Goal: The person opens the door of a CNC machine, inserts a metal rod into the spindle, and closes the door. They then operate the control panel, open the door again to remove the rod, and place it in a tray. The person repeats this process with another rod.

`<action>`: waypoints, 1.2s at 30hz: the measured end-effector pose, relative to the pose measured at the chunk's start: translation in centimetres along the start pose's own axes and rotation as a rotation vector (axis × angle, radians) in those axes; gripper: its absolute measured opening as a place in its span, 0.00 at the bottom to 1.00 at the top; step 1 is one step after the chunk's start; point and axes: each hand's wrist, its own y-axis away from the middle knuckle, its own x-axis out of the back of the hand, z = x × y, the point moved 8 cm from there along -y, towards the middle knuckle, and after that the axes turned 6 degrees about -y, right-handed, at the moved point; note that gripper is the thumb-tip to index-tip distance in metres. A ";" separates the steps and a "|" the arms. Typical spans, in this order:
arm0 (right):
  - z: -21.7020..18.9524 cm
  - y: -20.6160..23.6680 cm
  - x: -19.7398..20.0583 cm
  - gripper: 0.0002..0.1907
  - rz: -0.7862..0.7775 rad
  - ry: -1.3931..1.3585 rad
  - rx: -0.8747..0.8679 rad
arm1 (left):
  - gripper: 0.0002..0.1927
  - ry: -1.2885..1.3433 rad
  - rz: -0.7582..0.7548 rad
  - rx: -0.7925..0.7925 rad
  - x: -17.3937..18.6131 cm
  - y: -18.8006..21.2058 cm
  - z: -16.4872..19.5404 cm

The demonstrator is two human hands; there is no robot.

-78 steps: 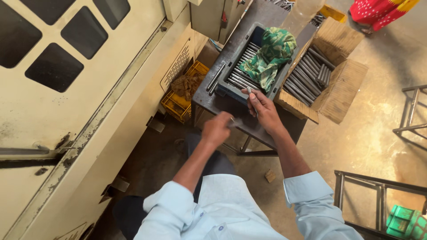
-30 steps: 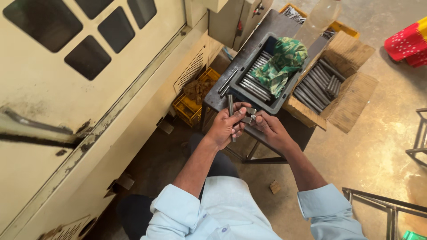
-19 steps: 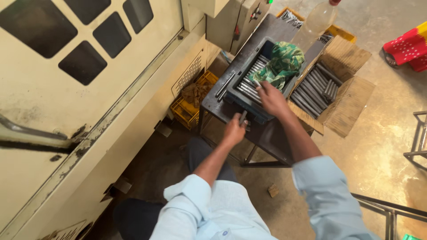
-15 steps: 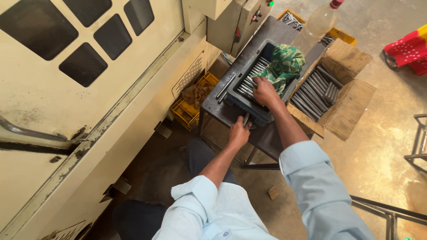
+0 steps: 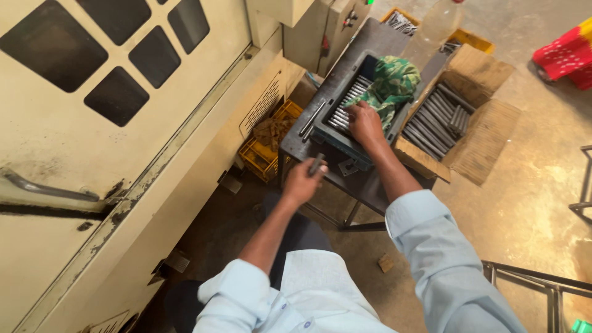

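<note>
My left hand (image 5: 302, 182) is closed around a short grey metal rod (image 5: 316, 164) and hovers at the near edge of a dark metal table (image 5: 370, 188). My right hand (image 5: 365, 123) reaches into a dark plastic crate (image 5: 336, 137) on that table, fingers down among a row of metal rods (image 5: 345, 103). I cannot tell whether it grips one. A green patterned cloth (image 5: 391, 83) lies in the crate just beyond the right hand. One or two loose rods (image 5: 311, 117) rest on the table left of the crate.
A large beige machine housing (image 5: 123, 123) fills the left side. A yellow crate (image 5: 266, 143) sits on the floor below it. An open cardboard box of rods (image 5: 441, 117) stands right of the table. A red object (image 5: 564, 58) and metal frames (image 5: 542, 283) stand on the concrete floor.
Both hands were together at the table's near edge a second ago. The right hand has since reached forward into the crate, while the left hand stayed back holding a rod.
</note>
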 end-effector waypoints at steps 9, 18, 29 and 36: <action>-7.1 2.3 1.0 0.18 -0.130 -0.915 -0.053 | 0.19 0.198 0.041 -0.281 7.2 1.9 7.0; -17.4 3.4 0.7 0.16 -0.219 -1.013 0.218 | 0.13 -0.083 0.321 -0.691 14.6 10.1 16.2; -27.4 9.0 4.1 0.17 -0.055 -0.809 0.490 | 0.14 -0.353 0.705 -0.706 20.1 16.6 16.8; -27.5 11.6 1.2 0.20 -0.188 -0.778 0.392 | 0.17 0.016 0.712 -0.517 19.7 17.4 15.2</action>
